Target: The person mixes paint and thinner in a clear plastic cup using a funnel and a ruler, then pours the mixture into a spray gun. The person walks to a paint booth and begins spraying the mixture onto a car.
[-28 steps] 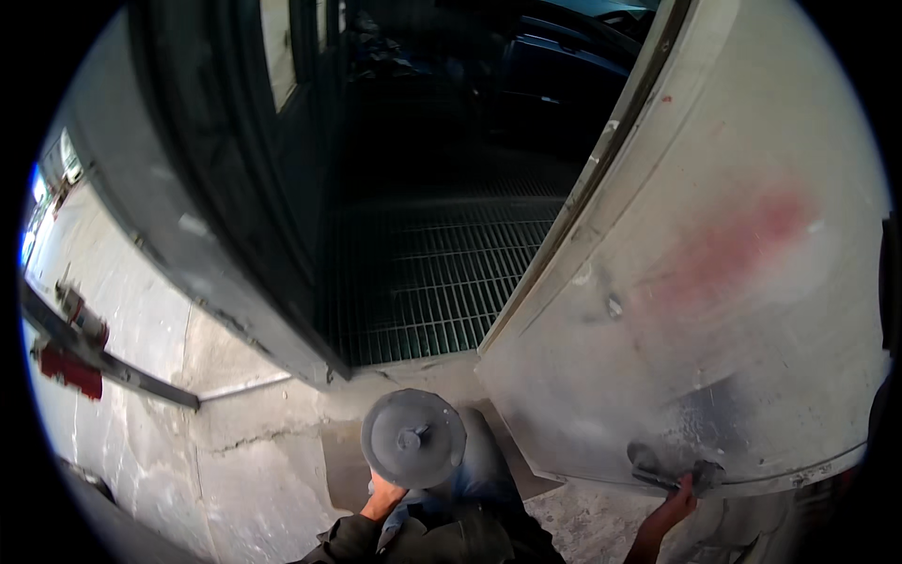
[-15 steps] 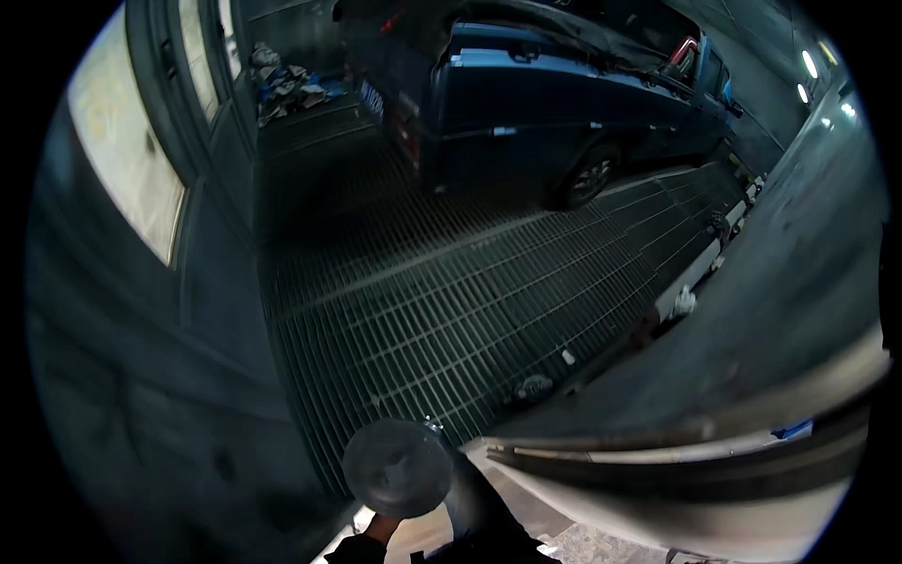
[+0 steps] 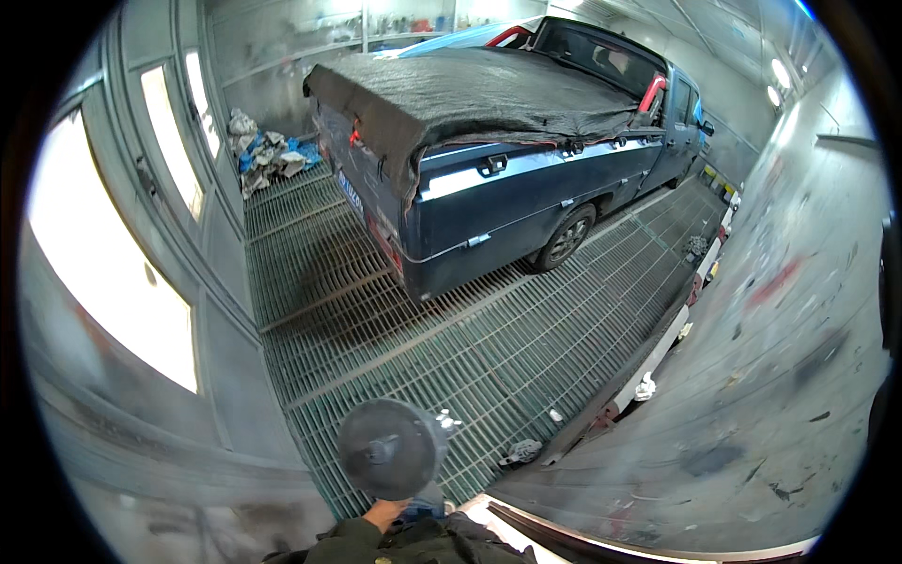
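Note:
My left hand (image 3: 385, 514) reaches in from the lower edge in a dark sleeve and is closed at the bottom of what looks like a spray gun (image 3: 390, 451). The gun's round dark grey cup lid, with a small raised knob in its middle, faces up. It covers the gun's body and most of my fingers. A small pale, shiny part shows past the lid's far right side. My right hand is not in view. Ahead stands a dark blue pickup truck (image 3: 507, 211), its bed under a black cover (image 3: 470, 89).
Metal floor grating (image 3: 470, 352) runs up to the truck. Panels with bright windows (image 3: 113, 254) line the left. Crumpled sheeting (image 3: 268, 155) lies by the far left wall. A paint-smeared wall (image 3: 733, 376) rises at right, with white scraps (image 3: 645, 386) along its base.
The view has brightened and shifted, so the truck sits lower in it. The blurred pale edge at lower right has dropped, showing more of the right wall. My hand still holds the gun.

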